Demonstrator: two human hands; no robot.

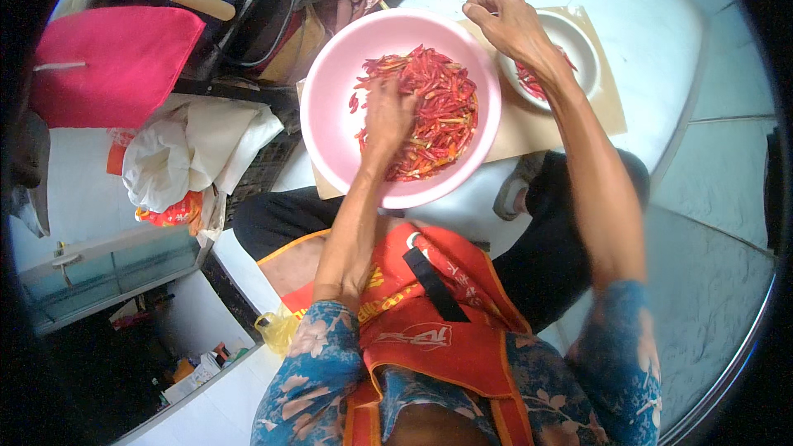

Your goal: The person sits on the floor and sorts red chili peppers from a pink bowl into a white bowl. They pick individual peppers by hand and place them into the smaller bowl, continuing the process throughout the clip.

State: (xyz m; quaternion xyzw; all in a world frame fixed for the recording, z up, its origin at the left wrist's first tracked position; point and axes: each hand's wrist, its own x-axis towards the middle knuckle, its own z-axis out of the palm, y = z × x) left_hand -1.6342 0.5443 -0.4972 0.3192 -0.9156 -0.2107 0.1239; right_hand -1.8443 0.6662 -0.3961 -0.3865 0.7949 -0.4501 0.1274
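Observation:
A large pink plastic basin (328, 136) stands on the floor before me, holding a heap of red chili peppers (440, 87), some orange or yellowish. My left hand (389, 111) reaches into the basin and touches the peppers at the heap's left side; it is blurred, so whether the fingers grip any cannot be told. Over the gap between the basin and a smaller white bowl (591, 49) is my right hand (505, 18), raised with its fingers curled together; whether something small is pinched there is hidden. Fewer red peppers (531, 83) lie in the white bowl, partly behind my right wrist.
Flattened brown cardboard (610, 99) lies under both vessels on pale floor tiles (650, 18). To the left are a pink cloth (118, 68), white plastic bags (155, 167) and a dark shelf with a cable (291, 12). My knees flank the basin, and a red apron (433, 347) covers my lap.

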